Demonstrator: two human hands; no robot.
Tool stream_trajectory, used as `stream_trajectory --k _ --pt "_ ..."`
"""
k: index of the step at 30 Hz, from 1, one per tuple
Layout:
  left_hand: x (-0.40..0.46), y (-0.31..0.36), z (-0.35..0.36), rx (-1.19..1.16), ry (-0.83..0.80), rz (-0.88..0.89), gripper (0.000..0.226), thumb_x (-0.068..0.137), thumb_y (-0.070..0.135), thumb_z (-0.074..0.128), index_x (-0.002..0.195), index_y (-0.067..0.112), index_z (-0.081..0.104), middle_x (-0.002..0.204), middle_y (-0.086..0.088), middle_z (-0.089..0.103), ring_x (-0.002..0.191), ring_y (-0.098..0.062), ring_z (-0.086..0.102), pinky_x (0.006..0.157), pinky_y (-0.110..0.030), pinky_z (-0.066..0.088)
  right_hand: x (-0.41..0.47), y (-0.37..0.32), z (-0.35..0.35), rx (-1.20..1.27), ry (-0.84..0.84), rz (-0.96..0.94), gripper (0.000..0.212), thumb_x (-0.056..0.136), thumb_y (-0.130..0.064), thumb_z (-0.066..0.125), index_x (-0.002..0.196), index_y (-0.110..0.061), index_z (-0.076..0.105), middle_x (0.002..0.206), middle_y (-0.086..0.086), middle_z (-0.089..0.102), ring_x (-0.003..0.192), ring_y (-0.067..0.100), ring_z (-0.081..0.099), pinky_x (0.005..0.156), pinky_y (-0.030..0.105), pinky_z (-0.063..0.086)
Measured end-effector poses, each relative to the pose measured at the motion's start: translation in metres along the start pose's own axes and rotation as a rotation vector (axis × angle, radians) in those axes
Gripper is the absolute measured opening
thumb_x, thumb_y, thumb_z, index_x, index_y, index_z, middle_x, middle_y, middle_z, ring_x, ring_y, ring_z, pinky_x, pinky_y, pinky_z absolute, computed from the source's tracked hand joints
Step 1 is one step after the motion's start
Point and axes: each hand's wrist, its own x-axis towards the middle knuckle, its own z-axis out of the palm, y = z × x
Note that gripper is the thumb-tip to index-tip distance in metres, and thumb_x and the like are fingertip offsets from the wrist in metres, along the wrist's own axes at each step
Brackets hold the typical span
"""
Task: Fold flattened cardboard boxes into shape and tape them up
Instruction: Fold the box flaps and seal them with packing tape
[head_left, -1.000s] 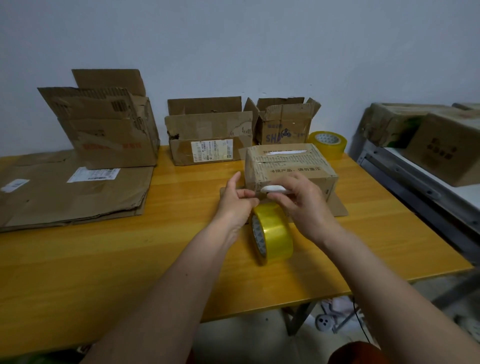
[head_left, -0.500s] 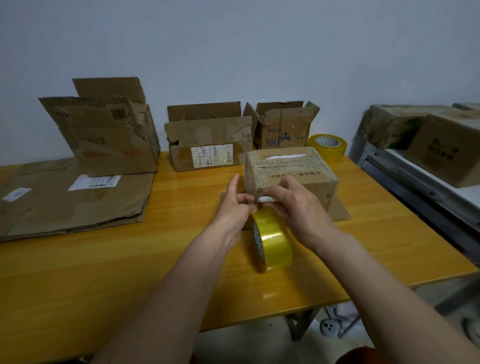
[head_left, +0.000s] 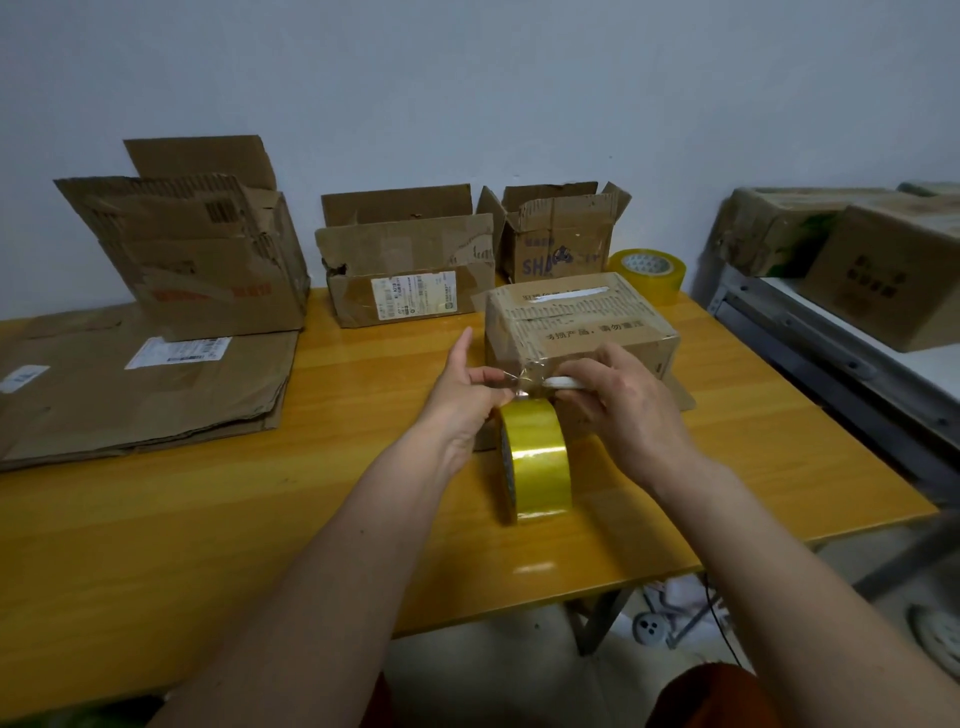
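**Clear tape stretched in front of a closed box**

On the wooden table (head_left: 208, 519), a stack of flattened brown cardboard (head_left: 130, 395) lies far left. The left hand (head_left: 462, 400) pinches a crinkled strip of clear tape (head_left: 524, 376) above an upright, glossy yellow tape roll (head_left: 537, 457). Just behind stands the small closed brown cardboard box (head_left: 576, 322), creased and printed. The right hand (head_left: 623, 405) grips a small white tool (head_left: 563, 383) at the tape.

Tape roll (head_left: 535, 460) stands on table (head_left: 208, 519) before closed box (head_left: 576, 327); flat cardboard (head_left: 140, 389) far left, 2nd roll (head_left: 649, 273) behind box.
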Motion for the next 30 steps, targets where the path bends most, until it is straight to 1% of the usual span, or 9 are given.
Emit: stream_trajectory --k 3,6,8,10,14,17,21,26,30 --pt "0.001 0.001 0.001 -0.004 0.004 -0.002 0.095 0.081 -0.014 0.060 0.152 0.033 0.019 0.093 -0.002 0.064 0.108 -0.028 0.062 0.101 -0.048 0.044 -0.001 0.004 0.004 0.111 0.028 0.073 0.025 0.089 -0.021 0.065 0.112 -0.015 0.069 0.094 -0.001 0.050 0.087 0.019 0.053 0.069 0.031 0.045" --pt "-0.002 0.001 0.000 -0.008 -0.001 -0.003 0.093 0.081 -0.012 0.061 0.151 0.033 0.020 0.093 -0.003 0.067 0.092 -0.019 0.067 0.099 -0.046 0.045 0.000 0.007 0.004 0.472 0.002 0.160 0.020 0.088 -0.015 0.066 0.107 -0.017 0.070 0.093 -0.007 0.055 0.086 0.009 0.055 0.075 0.022 0.044" --pt "-0.002 0.001 -0.001 0.000 -0.004 -0.007 0.093 0.081 -0.011 0.062 0.151 0.033 0.020 0.095 -0.004 0.068 0.095 -0.019 0.066 0.103 -0.049 0.042 -0.002 0.011 0.001 0.642 0.022 0.200 0.018 0.087 -0.011 0.065 0.104 -0.017 0.070 0.096 -0.003 0.063 0.087 0.009 0.058 0.075 0.027 0.049" --pt "-0.002 0.001 -0.001 -0.004 -0.002 -0.020 0.093 0.081 -0.009 0.064 0.151 0.033 0.019 0.098 -0.005 0.069 0.103 -0.023 0.064 0.105 -0.053 0.039 -0.005 0.015 0.001 0.675 0.021 0.217 0.018 0.087 -0.008 0.065 0.103 -0.014 0.070 0.097 0.000 0.065 0.088 0.012 0.060 0.078 0.033 0.051" --pt "-0.003 0.000 -0.002 -0.003 -0.014 -0.054 0.100 0.075 -0.003 0.074 0.152 0.028 0.019 0.103 -0.005 0.069 0.109 -0.026 0.062 0.105 -0.052 0.040 -0.002 0.013 0.005 0.605 -0.004 0.174 0.018 0.087 -0.007 0.065 0.102 -0.016 0.071 0.097 -0.003 0.064 0.091 0.009 0.059 0.081 0.025 0.049" --pt "-0.004 0.001 0.002 0.029 -0.025 -0.046 0.104 0.070 0.000 0.079 0.152 0.023 0.018 0.109 -0.009 0.068 0.109 -0.025 0.062 0.104 -0.049 0.042 0.004 0.013 0.006 0.476 -0.059 0.136 0.021 0.088 -0.011 0.065 0.107 -0.016 0.070 0.100 -0.005 0.060 0.096 0.010 0.057 0.084 0.023 0.046" --pt "-0.004 0.001 0.003 0.032 -0.028 -0.029 0.105 0.071 -0.002 0.079 0.153 0.021 0.017 0.104 -0.011 0.066 0.109 -0.027 0.062 0.106 -0.048 0.041 0.007 0.012 0.006 0.334 -0.074 0.080 0.022 0.089 -0.014 0.063 0.110 -0.018 0.069 0.104 -0.003 0.057 0.096 0.009 0.052 0.080 0.022 0.043" --pt "-0.004 0.003 0.001 -0.034 -0.090 -0.048 0.107 0.072 -0.008 0.075 0.153 0.022 0.013 0.094 -0.009 0.063 0.110 -0.031 0.061 0.105 -0.050 0.042 0.009 0.011 0.003 0.186 -0.076 -0.050 0.024 0.090 -0.009 0.061 0.113 -0.013 0.069 0.101 0.004 0.055 0.093 0.014 0.051 0.076 0.024 0.040" --pt "-0.003 0.005 0.002 -0.029 -0.087 -0.056 0.105 0.072 -0.009 0.075 0.153 0.020 0.014 0.096 -0.012 0.063 0.112 -0.033 0.060 0.103 -0.050 0.044 0.010 0.008 0.002 0.064 -0.069 -0.088 0.024 0.093 -0.013 0.058 0.115 -0.012 0.067 0.103 0.006 0.054 0.096 0.021 0.054 0.078 0.034 0.047"
